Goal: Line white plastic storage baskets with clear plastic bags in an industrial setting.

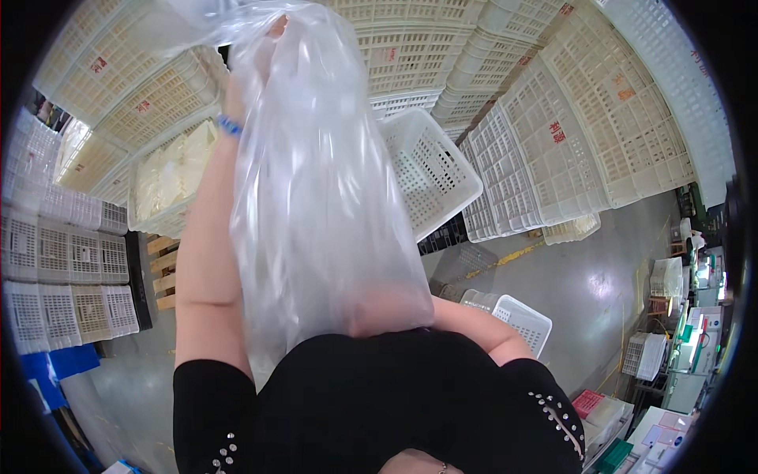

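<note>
A large see-through plastic bag (316, 158) hangs in long folds in front of my chest. My left arm is stretched far forward, and my left hand (278, 27) grips the bag's upper end, partly covered by the film. The right arm is bent in close to my body. My right hand (387, 310) is behind or inside the lower part of the bag, blurred through the film, so its fingers cannot be made out. An open white perforated crate (430, 170) stands just beyond the bag on the right.
Tall stacks of white crates rise ahead (410, 55) and to the right (553, 134), with more crates (63, 253) at left. A crate with pale yellowish contents (170, 178) sits above a wooden pallet (164, 268). Another white crate (521, 324) is near my right elbow. Work benches line the far right.
</note>
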Tool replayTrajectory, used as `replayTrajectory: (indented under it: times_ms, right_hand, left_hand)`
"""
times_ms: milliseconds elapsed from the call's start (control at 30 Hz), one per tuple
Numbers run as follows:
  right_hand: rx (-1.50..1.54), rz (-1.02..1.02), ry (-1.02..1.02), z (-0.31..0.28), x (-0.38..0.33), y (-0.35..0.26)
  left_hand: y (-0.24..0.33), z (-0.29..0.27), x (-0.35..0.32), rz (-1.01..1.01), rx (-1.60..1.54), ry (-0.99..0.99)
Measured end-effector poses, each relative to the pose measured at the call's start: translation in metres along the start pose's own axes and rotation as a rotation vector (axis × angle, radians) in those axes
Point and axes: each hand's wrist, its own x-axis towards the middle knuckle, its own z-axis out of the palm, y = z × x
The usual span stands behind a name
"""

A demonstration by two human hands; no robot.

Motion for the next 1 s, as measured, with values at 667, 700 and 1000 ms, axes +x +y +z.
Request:
replayTrajectory:
  times_ms: [667,700,1000]
  right_hand:
    - [0.640,0.486,0.678,0.020,-0.059,0.245]
    - [0.300,0.492,0.655,0.013,-0.049,0.257]
    - [-0.420,0.742,0.480,-0.018,-0.019,0.336]
  left_hand:
    - [-0.058,0.099,-0.436,-1.292,-0.030,-0.096]
    - [-0.059,0.110,-0.458,-1.293,-0.036,-0.127]
    - [-0.052,0.181,-0.475,-1.324,-0.042,-0.278]
